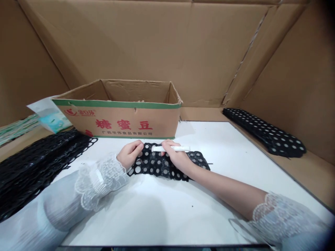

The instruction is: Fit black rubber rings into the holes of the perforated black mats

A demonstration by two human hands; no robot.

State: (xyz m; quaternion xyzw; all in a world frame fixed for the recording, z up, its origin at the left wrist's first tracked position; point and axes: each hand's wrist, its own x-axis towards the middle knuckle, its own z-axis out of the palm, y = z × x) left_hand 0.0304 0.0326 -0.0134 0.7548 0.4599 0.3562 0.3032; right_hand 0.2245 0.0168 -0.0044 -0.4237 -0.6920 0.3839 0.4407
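Observation:
A black sheet full of round holes [157, 164] lies on the white tabletop in front of me, with pale discs showing in many of its holes. My left hand [130, 153] is closed on the sheet's left end, thumb on top. In my right hand [174, 153] is a white pen-like tool [180, 148], held in the fingers above the sheet. Its tip points left, close to the upper part of the sheet; whether it touches cannot be made out.
Behind the sheet stands an open cardboard box [125, 118] with red lettering. Stacked black perforated sheets [34, 164] lie at the left, near a pale blue packet [53, 118]. Another perforated stack [261, 130] lies at the right. Cardboard walls [146, 42] enclose the white tabletop [204, 216].

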